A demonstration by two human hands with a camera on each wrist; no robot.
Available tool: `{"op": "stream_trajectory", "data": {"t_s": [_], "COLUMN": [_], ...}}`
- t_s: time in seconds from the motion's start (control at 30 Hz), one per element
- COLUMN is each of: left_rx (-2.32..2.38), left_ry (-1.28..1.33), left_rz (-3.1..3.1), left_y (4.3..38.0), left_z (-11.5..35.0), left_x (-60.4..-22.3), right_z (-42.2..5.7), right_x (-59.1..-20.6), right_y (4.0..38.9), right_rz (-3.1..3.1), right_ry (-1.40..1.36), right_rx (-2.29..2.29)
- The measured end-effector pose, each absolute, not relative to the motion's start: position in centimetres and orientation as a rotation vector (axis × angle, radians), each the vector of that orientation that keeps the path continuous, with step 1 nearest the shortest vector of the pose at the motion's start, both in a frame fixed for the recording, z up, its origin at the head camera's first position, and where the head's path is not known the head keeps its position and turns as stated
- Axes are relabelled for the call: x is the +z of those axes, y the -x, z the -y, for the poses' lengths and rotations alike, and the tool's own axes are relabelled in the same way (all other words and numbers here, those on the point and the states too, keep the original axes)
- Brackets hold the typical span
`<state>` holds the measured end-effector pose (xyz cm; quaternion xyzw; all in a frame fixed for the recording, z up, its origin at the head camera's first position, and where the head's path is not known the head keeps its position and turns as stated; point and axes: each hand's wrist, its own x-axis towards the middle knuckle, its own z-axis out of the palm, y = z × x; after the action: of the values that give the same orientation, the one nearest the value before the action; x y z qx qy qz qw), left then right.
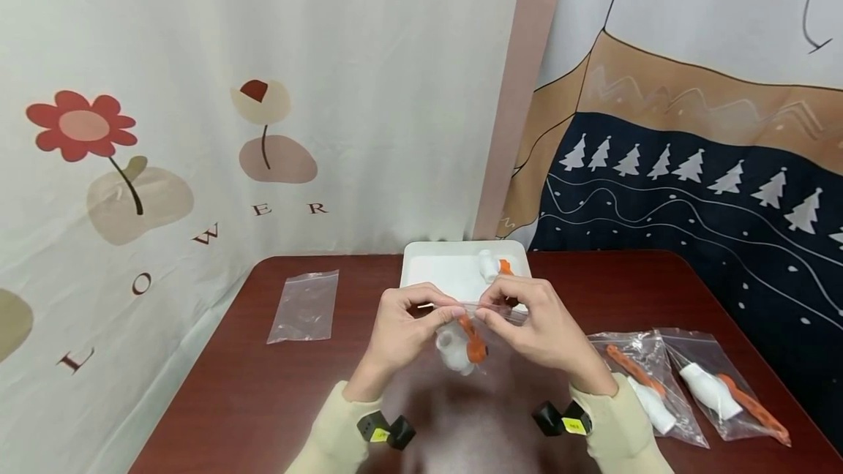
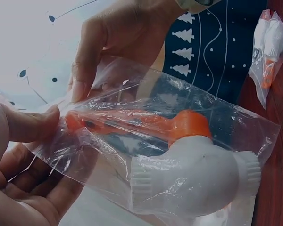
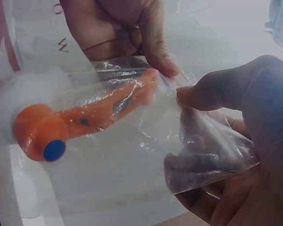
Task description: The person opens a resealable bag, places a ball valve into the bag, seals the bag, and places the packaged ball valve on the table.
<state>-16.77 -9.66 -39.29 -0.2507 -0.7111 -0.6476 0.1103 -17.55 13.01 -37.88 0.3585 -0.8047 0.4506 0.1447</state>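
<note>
A transparent zip bag [image 2: 245, 117] hangs between both hands above the table, near its middle. Inside it is a white plastic ball valve [image 2: 198, 172] with an orange lever handle [image 3: 96, 110]; a blue cap sits on the handle's hub. My left hand [image 1: 407, 322] pinches the bag's top edge between thumb and fingers, close to the tip of the handle. Just to the right, my right hand [image 1: 536, 322] pinches the same edge, the two thumbs a short way apart. The valve dangles below the fingers in the head view.
Behind the hands a white tray [image 1: 421, 273] holds another white valve [image 1: 489, 266] with an orange handle. Two bagged valves, a nearer one [image 1: 652, 402] and one beside it [image 1: 714, 390], lie at the right. A flat transparent bag [image 1: 305, 307] lies at the left. Printed curtains hang behind the table.
</note>
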Motion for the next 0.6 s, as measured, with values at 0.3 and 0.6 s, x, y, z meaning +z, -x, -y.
{"op": "stream_trajectory", "data": {"t_s": [0.3,0.6], "left_rx": [-1.873,-1.826], "left_ry": [0.674,0.677], "left_rz": [2.118,2.121], "left_y": [16.6,16.84], "left_z": [9.98,10.38], "left_x": [-38.65,-38.66], "right_z": [-13.59,-13.79], "right_x": [-37.56,-37.5], "right_y": [17.7,17.86], "right_rz": [2.357,2.352], "right_ry": [-1.0,-0.991], "right_rx": [1.315,1.297]}}
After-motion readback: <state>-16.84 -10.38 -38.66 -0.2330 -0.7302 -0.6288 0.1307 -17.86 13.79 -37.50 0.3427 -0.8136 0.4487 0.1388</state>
